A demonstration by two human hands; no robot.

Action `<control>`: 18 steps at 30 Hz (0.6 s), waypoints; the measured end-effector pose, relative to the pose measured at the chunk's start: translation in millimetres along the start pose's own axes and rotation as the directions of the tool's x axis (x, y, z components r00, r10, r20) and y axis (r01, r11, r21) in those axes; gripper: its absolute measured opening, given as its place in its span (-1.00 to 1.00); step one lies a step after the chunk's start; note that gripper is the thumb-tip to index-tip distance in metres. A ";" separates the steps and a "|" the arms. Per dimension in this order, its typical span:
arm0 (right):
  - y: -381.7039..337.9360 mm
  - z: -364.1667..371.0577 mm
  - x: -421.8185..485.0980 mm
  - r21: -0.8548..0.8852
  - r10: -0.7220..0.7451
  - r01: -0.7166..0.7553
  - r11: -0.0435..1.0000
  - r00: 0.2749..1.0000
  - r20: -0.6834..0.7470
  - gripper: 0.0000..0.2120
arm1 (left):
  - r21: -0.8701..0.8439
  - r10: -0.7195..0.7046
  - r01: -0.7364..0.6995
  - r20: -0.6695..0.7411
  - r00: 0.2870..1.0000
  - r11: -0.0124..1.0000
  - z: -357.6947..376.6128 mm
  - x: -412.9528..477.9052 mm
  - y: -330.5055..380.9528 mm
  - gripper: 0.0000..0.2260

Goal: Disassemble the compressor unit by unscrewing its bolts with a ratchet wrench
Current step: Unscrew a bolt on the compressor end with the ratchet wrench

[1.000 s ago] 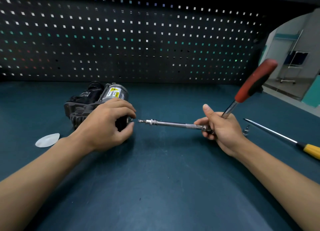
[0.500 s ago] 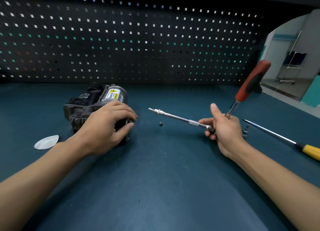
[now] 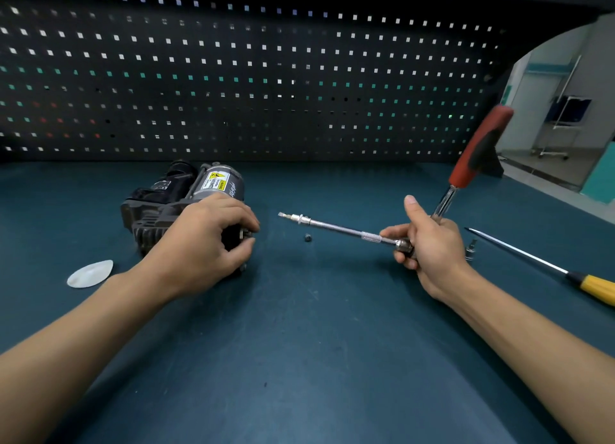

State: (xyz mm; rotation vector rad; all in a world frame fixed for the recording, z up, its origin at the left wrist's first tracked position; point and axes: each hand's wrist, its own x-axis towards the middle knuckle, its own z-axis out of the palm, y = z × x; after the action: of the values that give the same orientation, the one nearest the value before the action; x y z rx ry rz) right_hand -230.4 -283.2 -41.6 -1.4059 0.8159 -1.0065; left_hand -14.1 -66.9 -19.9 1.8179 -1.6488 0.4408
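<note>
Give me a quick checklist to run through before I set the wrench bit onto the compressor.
1. Compressor unit steadied: ok, the left hand grips its near end.
2. Ratchet wrench held: ok, the right hand grips it at the head, red handle up.
3. Bit tip seated on a bolt: not ok, it hangs in the air, apart from the unit.
4. Loose bolt safe: not ok, it lies on the mat below the wrench shaft and could get knocked.
5. Bolts left in the unit: cannot tell, the left hand hides that face.
6. Screwdriver out of the way: ok, it lies right of the right hand.
</note>
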 end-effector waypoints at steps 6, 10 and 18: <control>-8.8 5.5 -9.8 -0.011 -0.013 0.014 1.000 0.996 0.088 -0.23 | 0.006 0.003 -0.003 -0.014 1.000 1.000 3.2 -2.8 -0.3 -0.83; -7.2 8.3 -13.4 -0.048 -0.020 0.026 0.999 0.993 0.119 -0.25 | -0.045 -0.050 0.048 -0.046 0.998 0.998 4.4 -2.2 1.0 -0.80; -9.8 3.2 -8.1 -0.041 -0.002 0.005 0.999 0.998 0.058 -0.23 | 0.055 0.018 -0.020 0.027 0.999 0.998 2.4 -2.5 -3.2 -0.74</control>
State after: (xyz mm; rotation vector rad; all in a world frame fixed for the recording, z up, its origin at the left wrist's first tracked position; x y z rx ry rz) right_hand -231.3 -273.6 -32.7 -1.4655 0.7955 -0.9521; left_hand -11.8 -66.6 -24.0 1.8572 -1.6882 0.4771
